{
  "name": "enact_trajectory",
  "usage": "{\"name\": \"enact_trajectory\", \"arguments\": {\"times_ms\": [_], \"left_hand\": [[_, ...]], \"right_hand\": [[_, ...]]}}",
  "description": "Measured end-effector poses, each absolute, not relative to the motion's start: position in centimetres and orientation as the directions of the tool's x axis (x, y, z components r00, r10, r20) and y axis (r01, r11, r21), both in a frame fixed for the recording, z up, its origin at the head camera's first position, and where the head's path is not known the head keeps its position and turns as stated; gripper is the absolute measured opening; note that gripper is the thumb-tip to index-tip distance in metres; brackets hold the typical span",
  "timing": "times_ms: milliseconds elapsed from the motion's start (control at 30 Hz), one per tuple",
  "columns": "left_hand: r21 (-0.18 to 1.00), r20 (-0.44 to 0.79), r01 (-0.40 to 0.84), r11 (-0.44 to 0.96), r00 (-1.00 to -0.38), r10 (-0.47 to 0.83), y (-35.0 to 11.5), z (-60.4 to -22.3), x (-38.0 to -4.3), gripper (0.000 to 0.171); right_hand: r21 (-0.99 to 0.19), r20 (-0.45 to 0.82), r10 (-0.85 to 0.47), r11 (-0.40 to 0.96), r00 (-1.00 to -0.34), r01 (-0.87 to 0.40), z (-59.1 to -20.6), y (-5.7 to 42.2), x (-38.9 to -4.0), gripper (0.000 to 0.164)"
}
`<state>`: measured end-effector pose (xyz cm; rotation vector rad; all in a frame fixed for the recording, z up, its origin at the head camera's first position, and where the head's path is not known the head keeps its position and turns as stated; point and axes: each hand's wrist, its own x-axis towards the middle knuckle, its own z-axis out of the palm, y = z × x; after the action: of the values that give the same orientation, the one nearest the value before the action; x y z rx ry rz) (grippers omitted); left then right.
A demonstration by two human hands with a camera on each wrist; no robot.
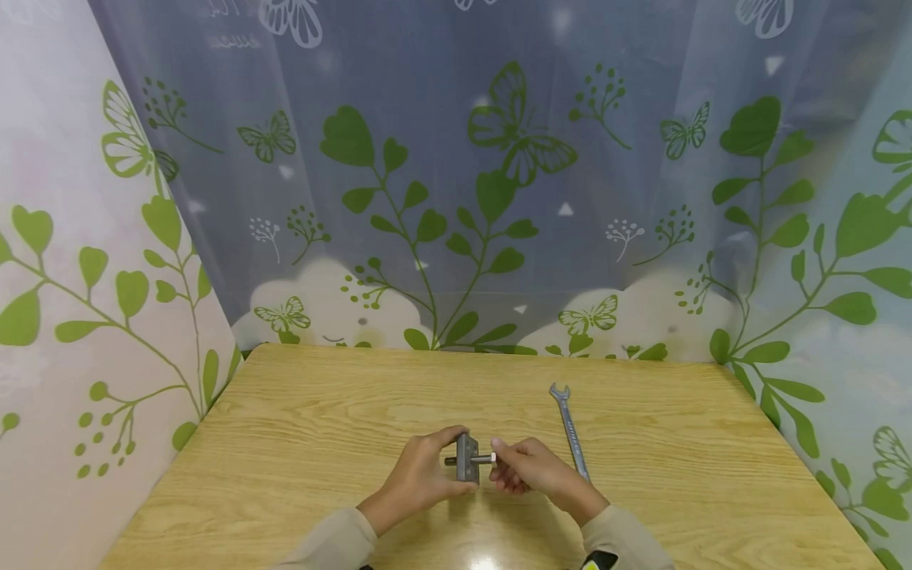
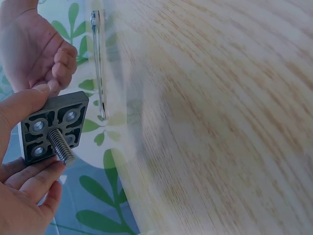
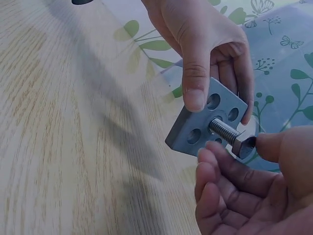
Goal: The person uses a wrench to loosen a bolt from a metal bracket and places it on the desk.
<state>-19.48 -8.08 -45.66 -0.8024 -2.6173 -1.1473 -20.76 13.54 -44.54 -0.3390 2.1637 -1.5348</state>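
Above wooden table (image 1: 321, 412): pinches metal plate (image 3: 202, 123) by edges with left hand (image 1: 419, 476), bolt (image 3: 226, 131) by head with right hand (image 1: 536, 472).

Tally: left hand (image 1: 419, 475) + right hand (image 1: 536, 473) = 2 hands. In the left hand: 1 metal plate (image 3: 202, 120), bearing 4 corner holes (image 3: 194, 135). Between the two hands, through the plate: 1 bolt (image 3: 226, 130). Just beyond the right hand: 1 wrench (image 1: 570, 431). Under both hands: 1 worktop (image 1: 342, 412). Behind the hands, one at each wrist: 2 sleeves (image 1: 335, 540)
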Motion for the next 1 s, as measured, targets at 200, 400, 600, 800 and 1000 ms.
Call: {"name": "enact_trajectory", "arguments": {"times_ms": [200, 400, 600, 800, 1000], "left_hand": [[0.645, 0.341, 0.526, 0.554, -0.847, 0.407, -8.12, -45.61, -19.44, 0.068], [0.623, 0.348, 0.534, 0.572, -0.844, 0.409, -8.06, -45.70, -19.41, 0.068], [0.630, 0.357, 0.539, 0.559, -0.840, 0.407, -8.03, -45.62, -19.48, 0.069], [0.642, 0.352, 0.532, 0.552, -0.844, 0.404, -8.07, -45.53, -19.50, 0.069], [0.634, 0.354, 0.529, 0.564, -0.847, 0.397, -8.08, -45.52, -19.48, 0.070]], "right_hand": [[-0.945, -0.164, -0.455, 0.326, -0.875, 0.008, -44.35, 13.75, -20.77, 0.040], [-0.963, -0.063, -0.446, 0.262, -0.893, -0.063, -44.39, 13.85, -20.96, 0.023], [-0.966, 0.001, -0.439, 0.232, -0.899, -0.114, -44.57, 13.72, -21.10, 0.023], [-0.955, -0.014, -0.445, 0.271, -0.896, -0.120, -44.41, 13.76, -21.01, 0.029], [-0.919, -0.131, -0.462, 0.387, -0.877, -0.067, -43.96, 14.01, -20.93, 0.045]]}}
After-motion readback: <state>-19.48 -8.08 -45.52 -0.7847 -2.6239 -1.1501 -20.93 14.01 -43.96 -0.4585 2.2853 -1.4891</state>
